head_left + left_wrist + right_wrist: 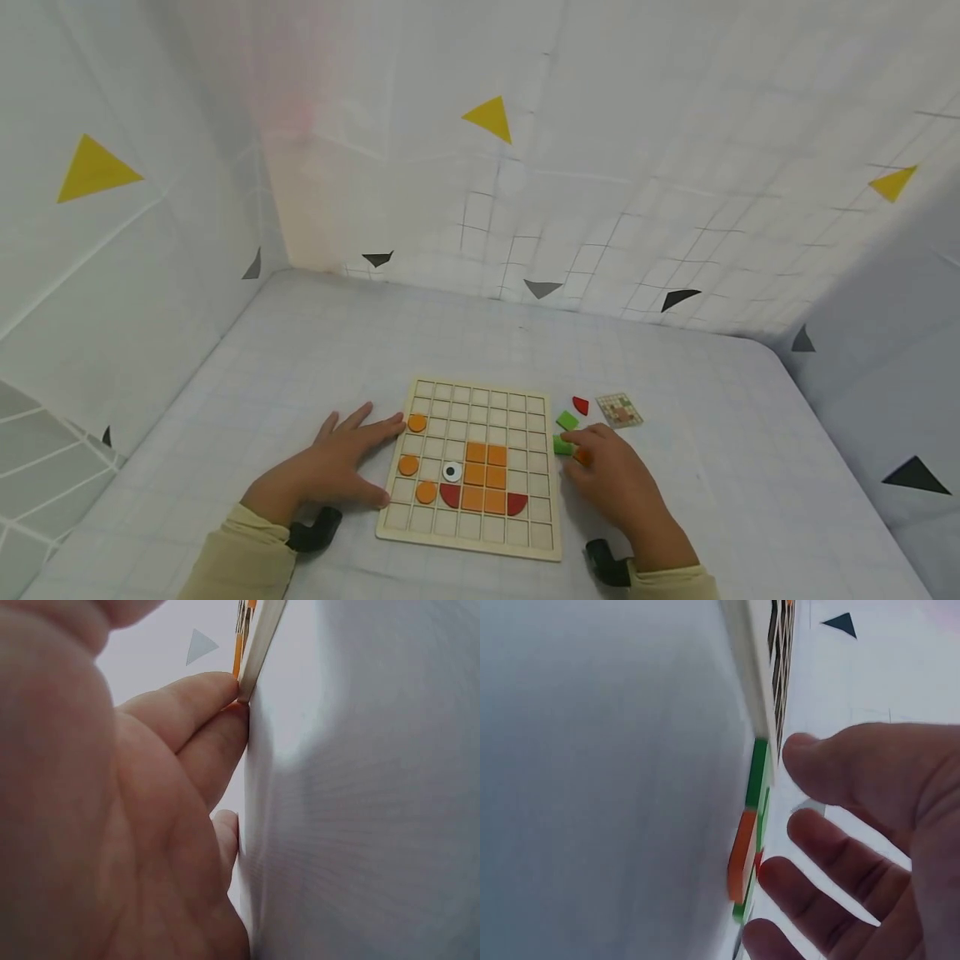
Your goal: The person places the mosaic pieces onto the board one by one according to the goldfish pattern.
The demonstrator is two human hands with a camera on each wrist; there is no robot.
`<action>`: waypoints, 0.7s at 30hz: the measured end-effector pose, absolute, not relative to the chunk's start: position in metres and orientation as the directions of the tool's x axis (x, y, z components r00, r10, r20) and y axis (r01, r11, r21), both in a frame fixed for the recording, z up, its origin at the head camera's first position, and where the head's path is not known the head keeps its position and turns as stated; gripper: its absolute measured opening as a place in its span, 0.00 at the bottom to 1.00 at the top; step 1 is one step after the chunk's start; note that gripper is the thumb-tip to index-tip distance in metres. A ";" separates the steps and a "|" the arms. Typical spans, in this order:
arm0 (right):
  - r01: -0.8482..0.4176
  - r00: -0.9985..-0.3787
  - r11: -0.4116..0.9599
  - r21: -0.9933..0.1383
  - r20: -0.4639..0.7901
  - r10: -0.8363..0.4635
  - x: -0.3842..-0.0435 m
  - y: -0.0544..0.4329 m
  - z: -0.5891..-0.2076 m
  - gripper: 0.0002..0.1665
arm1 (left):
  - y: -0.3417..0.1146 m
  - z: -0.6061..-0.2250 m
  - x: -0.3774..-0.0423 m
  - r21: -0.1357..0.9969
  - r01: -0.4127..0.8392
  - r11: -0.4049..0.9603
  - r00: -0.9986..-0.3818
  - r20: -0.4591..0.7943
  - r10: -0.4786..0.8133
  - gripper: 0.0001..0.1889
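Note:
A square wooden grid board (480, 414) lies flat on the white surface. My left hand (333, 462) has its fingers spread, fingertips and thumb touching the board's left edge. Orange square tiles (475, 475), two red quarter-round tiles (517, 504), an eye disc (452, 472) and three orange discs (408, 465) sit in the cells. Right of the board, my right hand (615, 475) hovers over loose pieces with thumb and fingers apart, gripping nothing. Below its fingers are a green piece (757, 774) against the board's edge and an orange piece (740, 855).
Beyond the right hand lie a green square tile (567, 420), a red quarter-round tile (581, 405) and a small pattern card (620, 410). White cloth walls (420, 192) with yellow, black and grey triangles enclose the surface at the back and sides.

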State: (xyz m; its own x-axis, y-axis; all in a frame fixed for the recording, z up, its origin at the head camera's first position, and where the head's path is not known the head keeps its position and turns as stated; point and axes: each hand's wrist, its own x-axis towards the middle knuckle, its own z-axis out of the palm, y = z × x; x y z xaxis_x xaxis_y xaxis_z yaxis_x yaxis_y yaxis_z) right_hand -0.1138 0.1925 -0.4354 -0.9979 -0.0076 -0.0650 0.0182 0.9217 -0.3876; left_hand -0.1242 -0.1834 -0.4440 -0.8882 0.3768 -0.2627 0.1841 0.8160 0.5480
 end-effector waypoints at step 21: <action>0.086 -0.989 0.941 -0.327 -0.139 0.042 -0.121 0.205 -0.436 0.26 | -0.185 -0.448 -0.126 0.551 0.195 0.811 -0.888 -0.252 0.384 0.54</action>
